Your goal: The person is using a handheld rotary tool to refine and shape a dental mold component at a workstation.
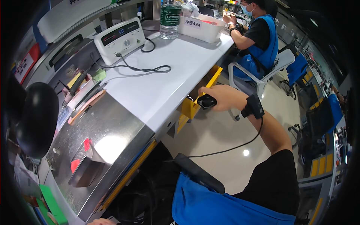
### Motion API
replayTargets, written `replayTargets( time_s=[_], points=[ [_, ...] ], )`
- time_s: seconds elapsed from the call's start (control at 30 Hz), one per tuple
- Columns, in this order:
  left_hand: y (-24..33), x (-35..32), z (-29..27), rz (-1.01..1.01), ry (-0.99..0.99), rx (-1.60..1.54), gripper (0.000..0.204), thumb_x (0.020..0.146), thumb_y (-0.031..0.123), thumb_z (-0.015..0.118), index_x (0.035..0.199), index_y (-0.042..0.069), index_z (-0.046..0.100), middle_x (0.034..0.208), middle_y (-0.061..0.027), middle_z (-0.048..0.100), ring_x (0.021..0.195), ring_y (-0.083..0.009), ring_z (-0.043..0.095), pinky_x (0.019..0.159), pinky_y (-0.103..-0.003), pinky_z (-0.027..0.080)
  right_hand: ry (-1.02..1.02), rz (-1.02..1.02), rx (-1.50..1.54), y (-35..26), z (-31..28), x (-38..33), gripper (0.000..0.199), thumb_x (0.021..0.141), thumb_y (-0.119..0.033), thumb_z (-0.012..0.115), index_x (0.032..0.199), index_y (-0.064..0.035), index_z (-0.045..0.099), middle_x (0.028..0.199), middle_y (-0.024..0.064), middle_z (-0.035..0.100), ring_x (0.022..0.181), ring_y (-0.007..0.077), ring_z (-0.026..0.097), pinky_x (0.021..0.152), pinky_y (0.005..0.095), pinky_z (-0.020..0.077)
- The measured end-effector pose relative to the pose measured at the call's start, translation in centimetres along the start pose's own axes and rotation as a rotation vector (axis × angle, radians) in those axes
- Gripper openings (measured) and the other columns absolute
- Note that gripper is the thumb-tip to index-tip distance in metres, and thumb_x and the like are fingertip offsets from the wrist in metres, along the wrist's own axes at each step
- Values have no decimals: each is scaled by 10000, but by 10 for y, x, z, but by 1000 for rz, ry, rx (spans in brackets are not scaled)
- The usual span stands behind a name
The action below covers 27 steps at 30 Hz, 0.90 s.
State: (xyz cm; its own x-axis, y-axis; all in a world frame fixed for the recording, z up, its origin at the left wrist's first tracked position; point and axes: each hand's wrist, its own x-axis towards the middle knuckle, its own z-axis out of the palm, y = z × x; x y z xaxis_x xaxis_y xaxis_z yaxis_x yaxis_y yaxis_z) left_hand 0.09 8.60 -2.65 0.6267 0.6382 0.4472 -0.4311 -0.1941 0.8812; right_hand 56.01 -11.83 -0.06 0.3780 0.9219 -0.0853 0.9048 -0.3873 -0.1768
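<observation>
My right hand (222,98) reaches out to the yellow drawer (189,109) below the white tabletop. Its fingers are curled around a glossy black rounded object (207,101) whose kind I cannot make out. The fingertips lie at or close to the drawer's edge; whether they touch it is unclear. A black strapped device (253,107) with a cable is on the right wrist. Only a sliver of my left hand (101,222) shows at the lower edge, its fingers out of view. A dark metal box (89,168) with red tape stands on the steel work surface near it.
On the white tabletop (150,88) are a white control unit (122,39) with a cable, a water bottle (170,20) and a white bin (200,29). Tools (88,107) lie at the left, near a black rounded lamp-like object (37,120). A co-worker (258,41) sits beyond.
</observation>
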Motion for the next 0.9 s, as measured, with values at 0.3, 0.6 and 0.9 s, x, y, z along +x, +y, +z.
replayTargets(
  time_s=[0.3, 0.6, 0.9],
  points=[
    [-8, 41, -26, 249, 576, 852, 210, 1053, 100, 580, 1197, -53, 581, 935, -157, 650, 791, -204, 604, 678, -290, 472, -46, 39, -19, 13, 1, -74, 669, 687, -134, 788, 1323, -190, 588, 1023, 140, 691, 972, 356, 678, 842, 437, 536],
    [-19, 68, -1, 205, 703, 1239, 237, 999, 158, 704, 1085, -62, 684, 879, -144, 692, 682, -217, 615, 600, -321, 511, 218, 202, 405, 40, -2, -70, 716, 713, -58, 753, 1389, -99, 521, 1087, 194, 671, 963, 330, 689, 884, 402, 537],
    [-22, 72, -7, 247, 657, 1269, 230, 991, 169, 715, 1039, -55, 701, 898, -156, 697, 685, -234, 627, 617, -339, 530, 146, 535, -69, 88, -15, 10, 661, 847, -457, 731, 1208, 82, 605, 1084, 274, 666, 1028, 369, 675, 850, 417, 550]
  ],
)
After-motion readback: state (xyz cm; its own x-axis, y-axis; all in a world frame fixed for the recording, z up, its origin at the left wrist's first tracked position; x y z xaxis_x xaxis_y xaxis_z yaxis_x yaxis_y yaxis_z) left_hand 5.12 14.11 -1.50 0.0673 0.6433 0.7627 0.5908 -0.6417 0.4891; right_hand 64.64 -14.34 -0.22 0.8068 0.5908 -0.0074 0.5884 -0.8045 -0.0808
